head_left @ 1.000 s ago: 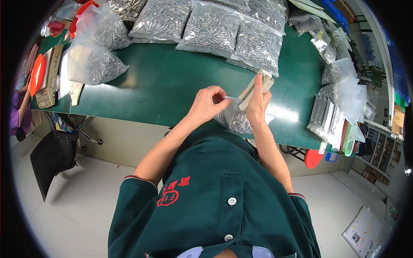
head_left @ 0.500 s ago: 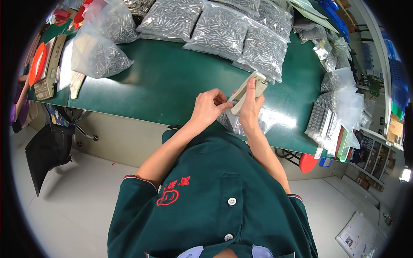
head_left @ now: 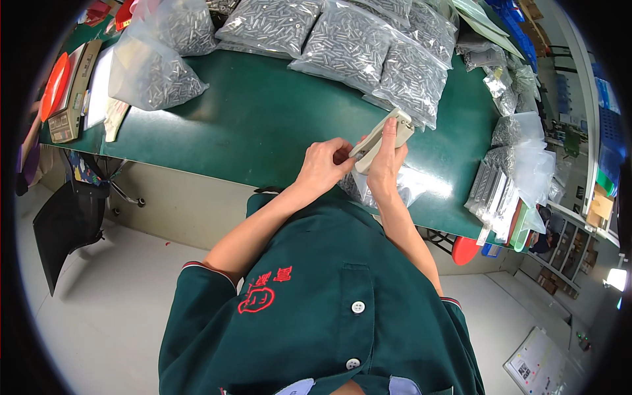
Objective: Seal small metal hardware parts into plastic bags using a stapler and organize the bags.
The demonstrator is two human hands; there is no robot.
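Our cream tool (head_left: 403,131) is in our R hand (head_left: 385,170), narrow end pointing at our L hand (head_left: 321,164). R fingers are wrapped round it w/ the thumb laid along it. L fingers are curled, thumb + index close together right at that narrow end; can't tell if they're pinching any plastic. The clear bag (head_left: 356,189) w/ metal bits in it is just below the fingers of both hands, partly blocked by the R one. It's all at the near edge of a green table (head_left: 263,122). Past our R fingertips: fat packs (head_left: 349,47) of metal bits, the closest one near the tool's wide end. Well L of our L fingers there's 2 cloudy sacks (head_left: 153,76), then a scale (head_left: 64,129) w/ an orange tray (head_left: 56,85). Way R of our R fingers: a stack of wrapped silver strips (head_left: 488,187).
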